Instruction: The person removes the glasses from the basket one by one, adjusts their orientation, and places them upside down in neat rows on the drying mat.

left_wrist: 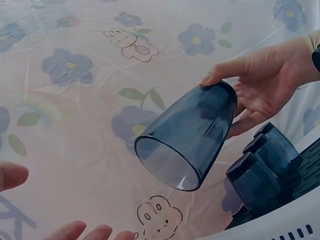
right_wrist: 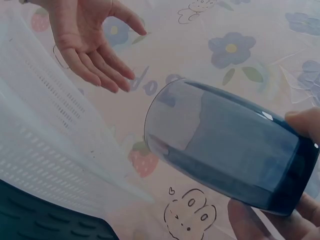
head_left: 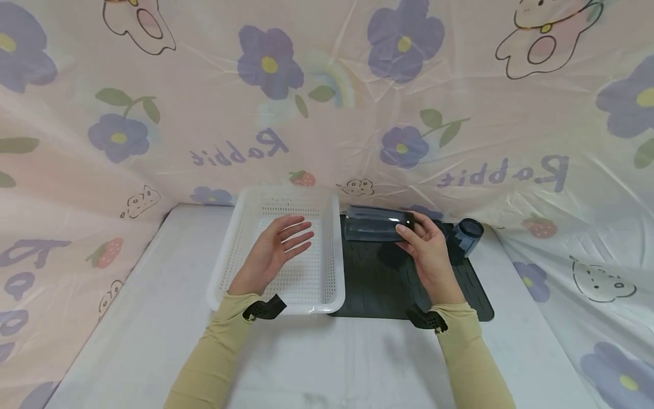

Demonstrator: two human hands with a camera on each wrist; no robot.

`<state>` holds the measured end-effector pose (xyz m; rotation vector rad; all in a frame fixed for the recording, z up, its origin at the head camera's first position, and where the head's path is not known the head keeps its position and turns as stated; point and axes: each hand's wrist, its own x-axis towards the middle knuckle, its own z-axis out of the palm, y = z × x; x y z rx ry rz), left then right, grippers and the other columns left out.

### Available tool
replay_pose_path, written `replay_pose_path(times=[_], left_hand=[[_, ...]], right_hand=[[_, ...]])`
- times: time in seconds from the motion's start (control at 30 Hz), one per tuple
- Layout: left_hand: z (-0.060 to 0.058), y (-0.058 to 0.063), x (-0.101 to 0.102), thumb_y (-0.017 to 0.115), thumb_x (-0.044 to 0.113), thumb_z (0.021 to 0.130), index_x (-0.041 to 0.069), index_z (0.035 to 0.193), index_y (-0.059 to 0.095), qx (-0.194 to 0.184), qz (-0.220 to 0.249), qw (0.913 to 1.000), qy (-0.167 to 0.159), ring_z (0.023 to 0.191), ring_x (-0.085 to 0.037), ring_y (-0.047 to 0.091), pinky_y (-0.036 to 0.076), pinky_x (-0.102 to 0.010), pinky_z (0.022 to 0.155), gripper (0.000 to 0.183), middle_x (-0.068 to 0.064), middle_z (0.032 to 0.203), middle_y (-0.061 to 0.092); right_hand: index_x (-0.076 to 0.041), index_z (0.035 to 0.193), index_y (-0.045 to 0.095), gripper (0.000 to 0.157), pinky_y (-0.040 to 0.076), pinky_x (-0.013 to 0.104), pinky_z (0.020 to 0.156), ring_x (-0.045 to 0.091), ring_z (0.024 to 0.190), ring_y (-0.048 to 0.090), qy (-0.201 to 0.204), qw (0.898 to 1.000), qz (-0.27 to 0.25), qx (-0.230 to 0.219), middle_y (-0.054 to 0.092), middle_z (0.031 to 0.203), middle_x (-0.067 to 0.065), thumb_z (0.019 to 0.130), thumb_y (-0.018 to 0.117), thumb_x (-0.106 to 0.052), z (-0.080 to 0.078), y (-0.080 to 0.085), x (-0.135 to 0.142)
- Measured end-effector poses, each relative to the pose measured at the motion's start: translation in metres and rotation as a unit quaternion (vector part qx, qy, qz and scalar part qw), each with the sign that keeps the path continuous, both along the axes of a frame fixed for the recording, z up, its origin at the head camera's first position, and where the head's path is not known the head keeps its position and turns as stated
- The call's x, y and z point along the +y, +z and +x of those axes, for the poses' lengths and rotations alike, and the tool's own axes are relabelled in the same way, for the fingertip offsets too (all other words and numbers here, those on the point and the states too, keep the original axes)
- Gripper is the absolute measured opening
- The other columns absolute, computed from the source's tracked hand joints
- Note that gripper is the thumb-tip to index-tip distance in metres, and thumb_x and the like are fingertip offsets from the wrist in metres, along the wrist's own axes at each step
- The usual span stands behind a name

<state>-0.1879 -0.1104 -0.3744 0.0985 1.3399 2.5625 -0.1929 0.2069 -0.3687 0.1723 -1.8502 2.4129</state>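
Note:
In my right hand (head_left: 431,255) I hold a clear blue drinking glass (head_left: 375,224) sideways by its base, thumb on one side and fingers on the other. Its open mouth points left, toward my left hand (head_left: 271,250). That hand hovers over a white perforated plastic basket (head_left: 337,278) with fingers extended, and nothing is in it. The right wrist view shows a gap between the glass's mouth (right_wrist: 160,112) and the left fingertips. Behind the right hand, more blue glasses (left_wrist: 252,177) stand upside down, bases up, on a dark ribbed mat (head_left: 368,284).
The basket stands left of the mat, its right edge against the mat's left side. One blue glass (head_left: 466,236) shows at the mat's back right. A printed curtain (head_left: 327,130) hangs close behind everything. White tabletop (head_left: 327,352) stretches in front.

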Motion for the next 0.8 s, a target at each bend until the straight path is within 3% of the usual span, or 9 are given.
replay_pose_path(times=[0.33,0.57,0.8], left_hand=[[0.0,-0.002,-0.02,0.048,0.027,0.101,-0.002,0.133,0.043,-0.011,0.006,0.9997,0.019,0.127,-0.04,0.044,0.041,-0.044,0.103,0.044,-0.024,0.141,0.041],[-0.001,-0.004,-0.034,0.051,0.029,0.1,0.0,0.133,0.046,-0.007,0.004,0.9993,0.036,0.126,-0.038,0.046,0.04,-0.045,0.104,0.044,-0.022,0.139,0.045],[0.0,-0.008,-0.042,0.052,0.03,0.1,-0.002,0.138,0.041,-0.02,0.011,0.9988,0.044,0.122,-0.035,0.051,0.04,-0.046,0.105,0.051,-0.02,0.137,0.048]], right_hand=[[-0.01,0.128,0.051,0.05,0.053,0.027,0.078,0.013,0.099,0.061,-0.057,0.996,0.073,-0.016,0.063,0.116,-0.001,0.084,0.075,-0.009,-0.008,-0.001,0.004],[-0.009,0.132,0.049,0.057,0.051,0.021,0.082,0.014,0.112,0.056,-0.07,0.992,0.101,-0.003,0.06,0.126,0.007,0.082,0.077,-0.009,-0.01,-0.001,0.002],[-0.013,0.132,0.051,0.06,0.05,0.02,0.086,0.017,0.113,0.057,-0.092,0.981,0.172,0.017,0.06,0.128,0.008,0.08,0.08,-0.015,-0.013,-0.005,-0.001]])
